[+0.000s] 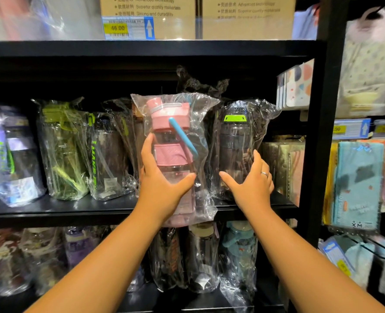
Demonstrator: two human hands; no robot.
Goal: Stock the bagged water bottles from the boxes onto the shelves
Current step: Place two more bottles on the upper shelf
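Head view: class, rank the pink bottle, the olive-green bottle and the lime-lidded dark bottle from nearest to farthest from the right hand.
1. Lime-lidded dark bottle, touching the right hand.
2. Pink bottle, just left, gripped by the left hand.
3. Olive-green bottle, far left on the shelf.

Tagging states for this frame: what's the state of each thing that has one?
pink bagged bottle: upright, capped, held in front of the shelf edge, not yet set down.
left hand: grips the pink bagged bottle.
dark bottle with lime lid: bagged, upright, standing on the middle shelf.
right hand: fingers spread, resting against the dark bottle with lime lid.
middle shelf: holds a row of upright bagged bottles.
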